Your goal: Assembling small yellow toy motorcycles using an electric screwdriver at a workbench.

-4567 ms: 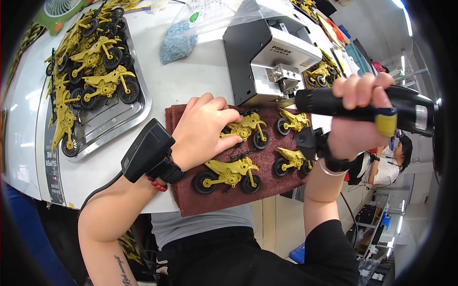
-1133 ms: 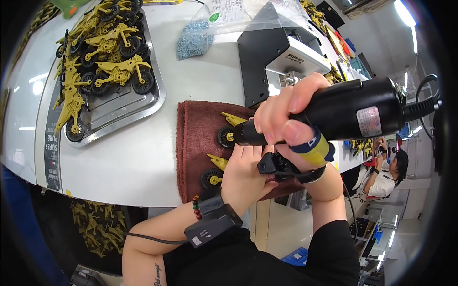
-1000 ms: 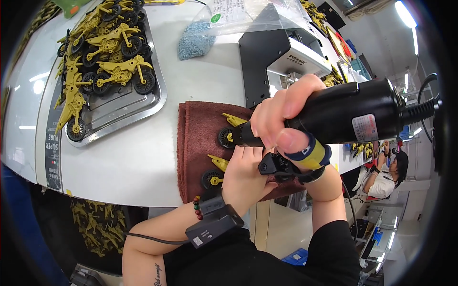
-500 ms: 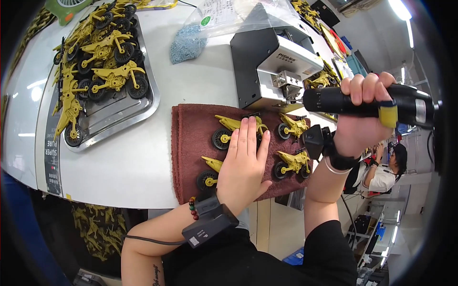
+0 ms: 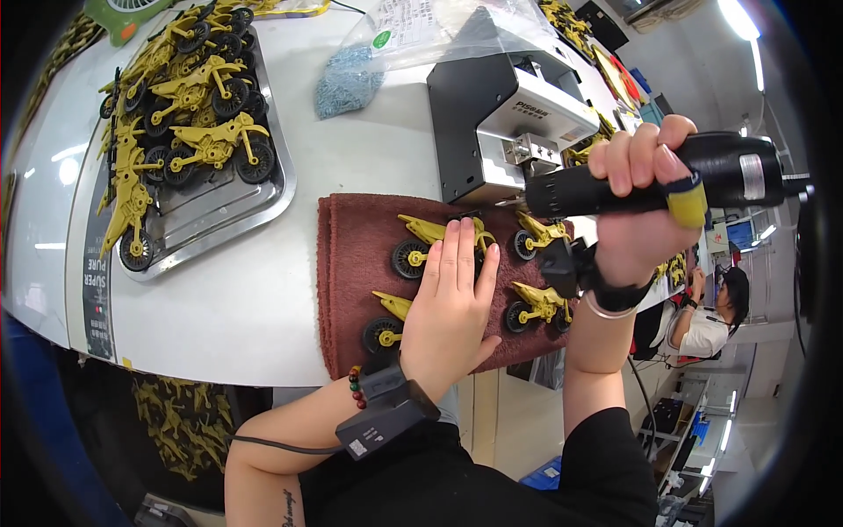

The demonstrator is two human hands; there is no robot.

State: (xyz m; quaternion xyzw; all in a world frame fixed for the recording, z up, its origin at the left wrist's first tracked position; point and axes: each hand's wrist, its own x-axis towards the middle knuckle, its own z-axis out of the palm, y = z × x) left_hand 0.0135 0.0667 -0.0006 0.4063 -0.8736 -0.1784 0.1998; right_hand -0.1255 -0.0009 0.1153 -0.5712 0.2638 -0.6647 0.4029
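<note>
My left hand [image 5: 452, 307] lies flat with its fingers stretched out over a yellow toy motorcycle [image 5: 423, 230] with black wheels. The fingertips rest on its body and hide part of it. Below the hand is another toy motorcycle [image 5: 392, 305], partly covered by my wrist. My right hand [image 5: 645, 180] is closed round a black electric screwdriver [image 5: 571, 191], held nearly level with its front end to the left. That end is beside the screw feeder [image 5: 527, 119]; its bit is hard to make out. A yellow wrap [image 5: 686, 204] is on my right thumb.
Two more toy motorcycles [image 5: 538, 303] lie at the right of the brown towel [image 5: 351, 255]. A metal tray [image 5: 211, 230] heaped with toy motorcycles stands left. A clear bag [image 5: 430, 39] and a bluish bag of small pieces [image 5: 347, 83] lie behind. Another person [image 5: 702, 312] sits far right.
My right hand has moved left with the electric screwdriver, bringing its front end lower and past the feeder's front. My left hand stays on the toy motorcycle.
</note>
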